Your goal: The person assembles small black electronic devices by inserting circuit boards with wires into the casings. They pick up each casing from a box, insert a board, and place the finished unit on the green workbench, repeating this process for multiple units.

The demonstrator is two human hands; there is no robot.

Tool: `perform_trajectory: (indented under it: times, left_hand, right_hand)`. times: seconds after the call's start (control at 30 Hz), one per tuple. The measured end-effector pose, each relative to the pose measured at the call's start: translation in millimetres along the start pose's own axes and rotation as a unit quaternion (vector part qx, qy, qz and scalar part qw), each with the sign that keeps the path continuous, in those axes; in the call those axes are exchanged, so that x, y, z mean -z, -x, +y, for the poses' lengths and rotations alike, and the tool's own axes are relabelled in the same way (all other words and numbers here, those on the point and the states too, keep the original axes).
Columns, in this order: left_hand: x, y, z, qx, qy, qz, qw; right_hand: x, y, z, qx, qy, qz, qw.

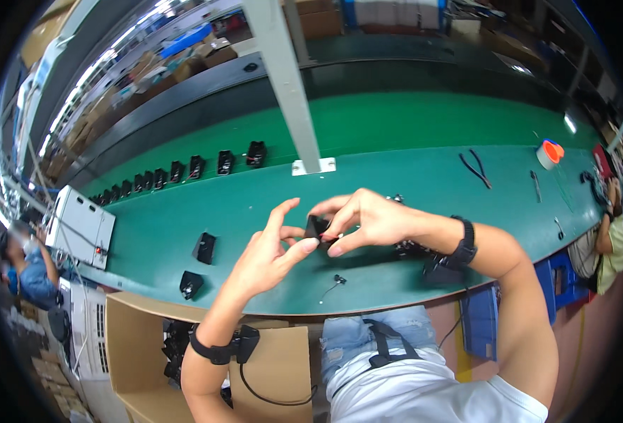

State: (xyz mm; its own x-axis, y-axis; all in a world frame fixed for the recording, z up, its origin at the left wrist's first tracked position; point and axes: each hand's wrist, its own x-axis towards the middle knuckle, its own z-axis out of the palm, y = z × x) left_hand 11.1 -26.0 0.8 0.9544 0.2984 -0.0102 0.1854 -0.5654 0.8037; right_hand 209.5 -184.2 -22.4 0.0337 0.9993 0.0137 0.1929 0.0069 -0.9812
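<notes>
In front of me, above the green table (276,190), a small black plastic housing (316,227) is between my two hands. My left hand (265,257) grips its near left side with the thumb, while the index finger points up and away. The fingers and thumb of my right hand (371,220) close on its right side, where a bit of red wire shows. Below them on the table lies a small black part with a thin wire (339,280). Several small dark parts (412,247) lie partly hidden under my right wrist.
Two black housings (203,248) sit left of my hands; a row of similar ones (196,167) runs along the far left. Pliers (476,169) and an orange-white spool (550,154) lie right. An open cardboard box (134,335) stands near left. A post (283,84) rises mid-table. Other people are at both sides.
</notes>
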Motion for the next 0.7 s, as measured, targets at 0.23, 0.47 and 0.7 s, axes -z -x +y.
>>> perform_trajectory:
  times: [0.23,0.47,0.7]
  left_hand:
    - [95.2,71.1,-87.5,0.11,-0.319,0.138,0.931]
    - [90.9,59.4,-149.0,0.134,-0.324,0.083,0.933]
    - [88.7,55.1,-134.7,0.195,-0.327,0.018,0.925]
  right_hand:
    - [143.1,-66.7,37.1,0.057,0.474,0.275,0.834]
    - [153.1,-109.1,103.0,-0.052,0.513,0.17,0.84]
    - [135.5,-77.3,58.4,0.03,0.549,0.161,0.82]
